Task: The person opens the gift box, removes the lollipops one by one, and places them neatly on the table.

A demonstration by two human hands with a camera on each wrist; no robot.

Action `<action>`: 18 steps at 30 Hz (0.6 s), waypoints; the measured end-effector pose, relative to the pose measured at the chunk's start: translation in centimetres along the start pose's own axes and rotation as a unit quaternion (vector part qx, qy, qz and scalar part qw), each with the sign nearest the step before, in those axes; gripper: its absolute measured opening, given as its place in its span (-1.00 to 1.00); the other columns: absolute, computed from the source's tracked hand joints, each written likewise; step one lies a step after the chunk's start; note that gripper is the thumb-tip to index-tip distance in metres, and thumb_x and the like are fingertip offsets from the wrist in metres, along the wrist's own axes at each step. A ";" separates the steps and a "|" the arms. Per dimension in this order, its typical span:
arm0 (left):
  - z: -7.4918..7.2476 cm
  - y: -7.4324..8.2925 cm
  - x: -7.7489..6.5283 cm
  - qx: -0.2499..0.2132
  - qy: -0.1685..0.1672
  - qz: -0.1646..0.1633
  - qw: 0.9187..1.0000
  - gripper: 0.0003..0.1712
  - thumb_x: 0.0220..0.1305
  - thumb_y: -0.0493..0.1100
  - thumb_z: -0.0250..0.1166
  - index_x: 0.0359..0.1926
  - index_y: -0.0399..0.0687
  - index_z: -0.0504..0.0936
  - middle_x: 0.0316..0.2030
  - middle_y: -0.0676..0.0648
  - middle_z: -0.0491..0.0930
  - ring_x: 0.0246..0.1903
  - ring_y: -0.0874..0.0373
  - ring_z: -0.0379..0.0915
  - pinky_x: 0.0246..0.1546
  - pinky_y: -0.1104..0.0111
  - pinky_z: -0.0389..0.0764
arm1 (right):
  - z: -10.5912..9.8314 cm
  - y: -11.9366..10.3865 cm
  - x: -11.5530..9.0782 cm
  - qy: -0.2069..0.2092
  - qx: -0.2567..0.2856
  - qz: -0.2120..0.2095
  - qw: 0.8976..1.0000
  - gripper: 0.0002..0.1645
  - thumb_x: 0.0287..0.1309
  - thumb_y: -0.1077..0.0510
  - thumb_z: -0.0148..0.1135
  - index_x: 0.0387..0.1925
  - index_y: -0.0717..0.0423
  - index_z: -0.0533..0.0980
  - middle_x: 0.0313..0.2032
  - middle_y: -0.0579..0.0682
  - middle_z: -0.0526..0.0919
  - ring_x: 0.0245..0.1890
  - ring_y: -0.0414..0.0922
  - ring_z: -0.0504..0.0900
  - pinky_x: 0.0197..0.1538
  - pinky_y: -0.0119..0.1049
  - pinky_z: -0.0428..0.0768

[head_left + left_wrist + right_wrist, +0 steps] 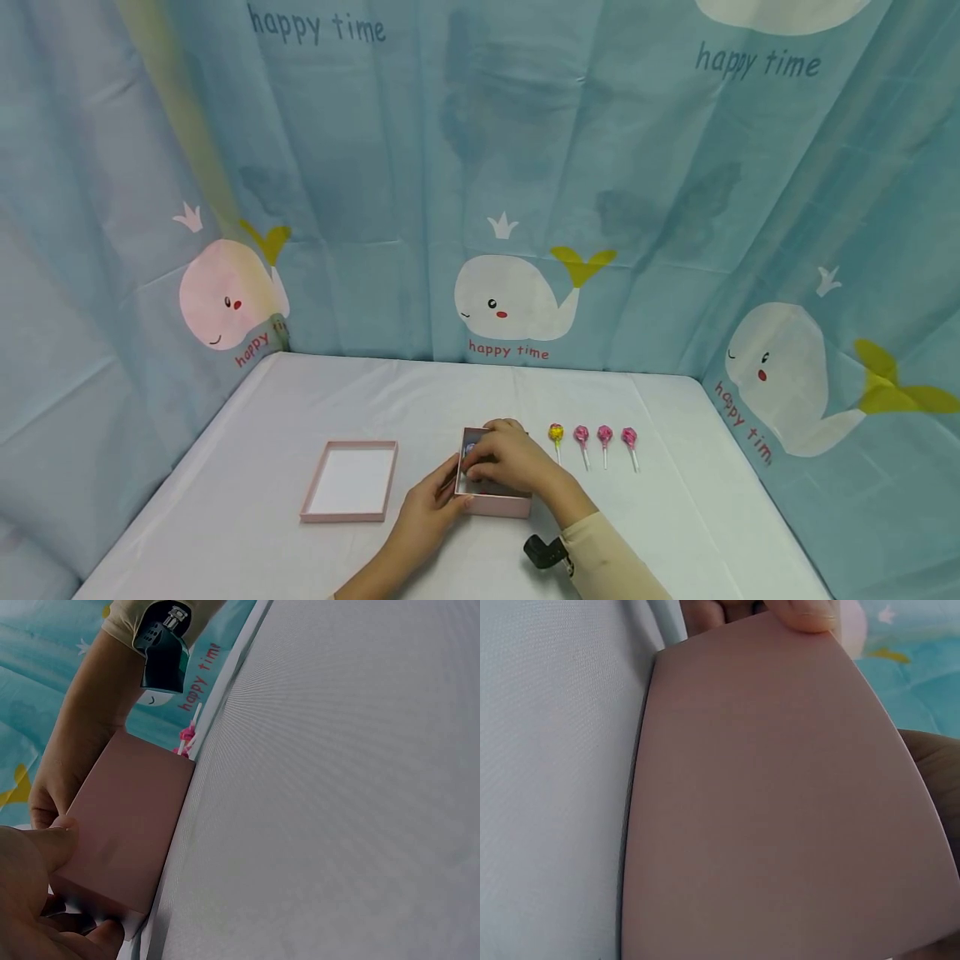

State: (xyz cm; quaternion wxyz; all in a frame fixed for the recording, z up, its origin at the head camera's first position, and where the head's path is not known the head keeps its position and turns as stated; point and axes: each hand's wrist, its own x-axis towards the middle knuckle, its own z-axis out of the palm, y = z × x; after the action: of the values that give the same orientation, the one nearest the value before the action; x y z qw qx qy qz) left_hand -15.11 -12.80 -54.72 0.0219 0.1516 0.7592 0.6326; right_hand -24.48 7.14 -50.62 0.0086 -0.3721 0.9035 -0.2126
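Observation:
A pink open-topped box (495,505) stands on the white table in front of me. My left hand (426,515) grips its near left corner, the thumb on the front wall and the fingers along the left side; the left wrist view shows this hold on the box (131,825) up close. From above, my right hand (513,457) reaches into the box with bent fingers. A small bluish round thing (471,448) shows beside those fingertips, inside the left part of the box. The box wall (780,787) hides the right fingertips in the right wrist view; I cannot tell whether they hold anything.
To the left lies a pink-rimmed lid (348,482), its white inside up. A yellow-wrapped lollipop (556,433) and three pink-wrapped ones (604,434) lie in a row right of the box. Behind the table hangs a blue whale-print curtain (360,283).

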 end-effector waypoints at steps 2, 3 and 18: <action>0.0 -0.1 0.0 -0.003 0.003 0.002 1.000 -0.06 0.34 -0.10 0.41 0.54 -0.38 0.13 0.52 -0.35 0.15 0.45 -0.20 0.20 0.36 0.37 0.42 | 0.0 0.0 0.0 0.002 0.003 -0.003 1.000 -0.92 0.21 -0.21 0.42 -0.25 -0.47 0.76 -0.26 -0.59 0.69 0.24 -0.13 0.48 0.43 0.06 0.41; 0.1 -0.1 0.0 -0.003 0.005 0.004 1.000 -0.05 0.33 -0.10 0.42 0.53 -0.39 0.14 0.51 -0.36 0.16 0.45 -0.21 0.20 0.36 0.37 0.42 | 0.0 0.1 0.0 0.003 0.003 -0.005 1.000 -0.91 0.22 -0.21 0.41 -0.26 -0.47 0.76 -0.27 -0.59 0.68 0.22 -0.15 0.49 0.41 0.04 0.43; 0.2 0.1 0.0 -0.009 0.009 -0.009 1.000 -0.07 0.33 -0.12 0.42 0.54 -0.34 0.15 0.52 -0.33 0.15 0.45 -0.21 0.20 0.36 0.36 0.42 | 0.2 -0.5 -0.2 -0.012 -0.088 -0.019 0.996 -0.88 0.05 -0.31 0.49 -0.42 -0.49 0.74 -0.38 -0.60 0.66 0.28 -0.11 0.46 0.39 0.01 0.46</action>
State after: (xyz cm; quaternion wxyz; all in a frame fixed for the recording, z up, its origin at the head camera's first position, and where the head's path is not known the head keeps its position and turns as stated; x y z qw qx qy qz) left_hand -15.11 -12.63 -54.69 0.0218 0.1388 0.7547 0.6409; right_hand -23.97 6.84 -50.66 -0.0177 -0.3911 0.9112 -0.1279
